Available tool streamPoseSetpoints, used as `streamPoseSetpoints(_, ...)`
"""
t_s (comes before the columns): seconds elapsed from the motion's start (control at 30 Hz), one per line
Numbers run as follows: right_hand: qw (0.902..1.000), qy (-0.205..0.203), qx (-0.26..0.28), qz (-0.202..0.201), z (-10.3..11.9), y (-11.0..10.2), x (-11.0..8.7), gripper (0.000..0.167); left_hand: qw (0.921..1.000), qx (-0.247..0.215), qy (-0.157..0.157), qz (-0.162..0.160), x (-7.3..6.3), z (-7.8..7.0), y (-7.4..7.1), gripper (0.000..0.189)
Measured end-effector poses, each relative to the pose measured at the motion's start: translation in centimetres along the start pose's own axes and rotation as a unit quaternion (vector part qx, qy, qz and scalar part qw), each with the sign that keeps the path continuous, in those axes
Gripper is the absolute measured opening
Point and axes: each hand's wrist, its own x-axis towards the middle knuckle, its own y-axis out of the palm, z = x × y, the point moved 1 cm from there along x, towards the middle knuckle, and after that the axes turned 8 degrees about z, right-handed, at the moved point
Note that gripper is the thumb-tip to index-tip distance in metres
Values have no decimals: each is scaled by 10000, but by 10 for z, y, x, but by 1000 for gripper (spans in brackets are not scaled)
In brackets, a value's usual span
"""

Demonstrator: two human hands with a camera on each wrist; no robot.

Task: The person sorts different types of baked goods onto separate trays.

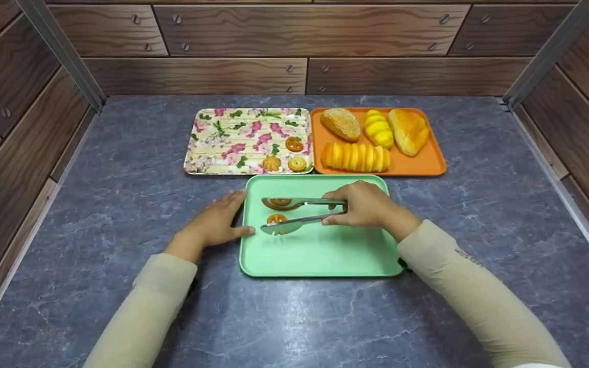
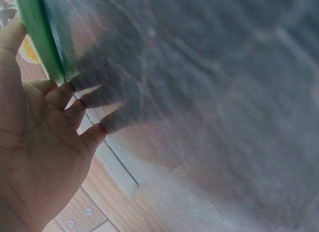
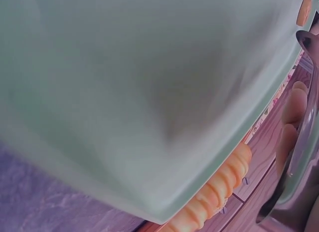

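My right hand (image 1: 363,207) grips a pair of metal tongs (image 1: 320,201) above the mint-green tray (image 1: 325,255). The tongs' arms are spread apart, tips pointing left. Between and below them a small brown pretzel-shaped cookie (image 1: 276,219) lies on the tray, partly covered by the near arm. Brown shows at the far tip too; whether cookie or reflection, I cannot tell. With fingers extended, my left hand (image 1: 216,221) touches the tray's left rim, also seen in the left wrist view. The right wrist view catches part of the tongs (image 3: 299,192) beside the right fingers.
Behind the green tray, a floral tray (image 1: 223,138) bears a pretzel cookie (image 1: 294,144) and two round cookies. Right of it, an orange tray (image 1: 435,166) carries several breads, including a sliced loaf (image 1: 356,157). Wood-patterned walls (image 1: 233,76) enclose the grey marbled table (image 1: 120,204).
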Motion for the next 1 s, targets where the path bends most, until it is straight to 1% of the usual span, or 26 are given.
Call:
streamPoseSetpoints(0.33,9994,-88,-319,-127,2,0,-2,49,10000,-10,-17,-14,-1,0,0,93)
streamPoseSetpoints(0.5,9986,-116,-496,-143,3,-1,-2,48,10000,-6,-9,-20,0,1,0,93)
streamPoseSetpoints(0.8,9986,-64,-510,-104,4,-3,-4,46,10000,-49,-26,-16,-1,-1,-1,92)
streamPoseSetpoints(1.0,9984,-118,-526,-144,3,-2,-5,45,10000,-65,-58,35,-1,-1,-1,93)
